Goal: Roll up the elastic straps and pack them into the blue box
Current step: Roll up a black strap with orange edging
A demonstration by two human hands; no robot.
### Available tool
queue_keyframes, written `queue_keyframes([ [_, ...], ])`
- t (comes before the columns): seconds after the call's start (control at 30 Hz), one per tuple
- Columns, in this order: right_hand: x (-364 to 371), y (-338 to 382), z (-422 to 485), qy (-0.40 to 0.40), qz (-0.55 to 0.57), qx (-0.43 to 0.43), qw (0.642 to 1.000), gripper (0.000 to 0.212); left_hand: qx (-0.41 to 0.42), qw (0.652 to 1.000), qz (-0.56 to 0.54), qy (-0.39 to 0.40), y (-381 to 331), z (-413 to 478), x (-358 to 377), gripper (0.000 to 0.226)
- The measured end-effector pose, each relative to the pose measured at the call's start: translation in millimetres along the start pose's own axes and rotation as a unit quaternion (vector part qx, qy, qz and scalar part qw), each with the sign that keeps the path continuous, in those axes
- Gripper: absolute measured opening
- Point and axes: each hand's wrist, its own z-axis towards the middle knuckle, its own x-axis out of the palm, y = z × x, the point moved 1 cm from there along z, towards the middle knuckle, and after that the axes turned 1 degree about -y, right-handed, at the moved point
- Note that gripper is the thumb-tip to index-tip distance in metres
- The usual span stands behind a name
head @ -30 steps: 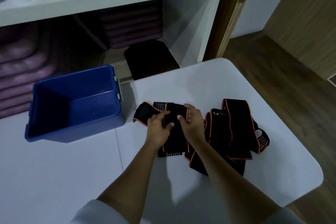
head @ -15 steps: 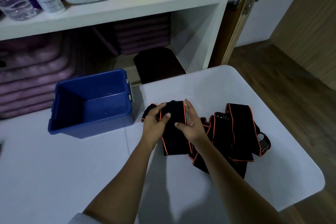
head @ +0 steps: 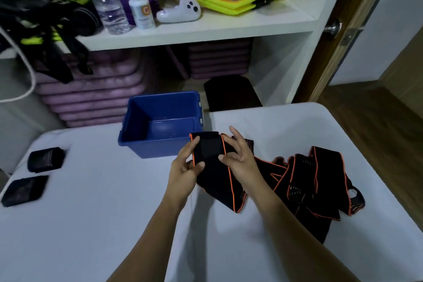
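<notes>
Left hand: the left hand (head: 186, 167) pinches the near-left edge of a black strap (head: 209, 152), thumb on top and fingers curled beneath.
Right hand: the right hand (head: 239, 160) is just beside it. Thumb and forefinger nip the strap's right side and the other fingers fan upward.
Strap: folded over between both hands, orange piping along its edges, its tail draped down onto the surface (head: 91, 224).
Heap of straps: the heap of straps (head: 318, 181) lies tangled just right of the right wrist.
Blue box: the blue box (head: 155, 150) is open-topped, just beyond the left hand, with the strap's top edge near its front corner.
Writing: a white pill bottle (head: 140, 8) on the shelf (head: 206, 30) carries an orange round logo, but its print is too blurred to read.
Edges and room: the heap sits near the rounded right edge. White surface shows wide between the arms and two black bundles (head: 45, 160) at the far left edge.
</notes>
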Motion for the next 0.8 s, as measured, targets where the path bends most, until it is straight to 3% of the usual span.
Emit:
queue_keyframes([
  [0.13,43.7,7.9,-3.9,0.057,-0.009,-0.028,0.998,0.077,0.008,0.998,-0.018,-0.053,-14.7,-18.0,-38.0,0.068],
  [0.33,112.9,15.8,-7.4,0.113,-0.016,-0.022,0.993,0.078,0.055,0.980,-0.029,-0.191,-37.8,-26.9,-97.2,0.044],
  [0.6,227.2,42.9,5.2,0.098,-0.031,-0.039,0.994,0.046,0.078,0.972,0.018,-0.220,-60.1,-39.6,-193.0,0.043],
  [0.8,306.0,54.5,20.6,0.135,-0.057,-0.065,0.987,0.047,0.078,0.945,0.099,-0.302,-82.0,-20.9,-270.7,0.037],
])
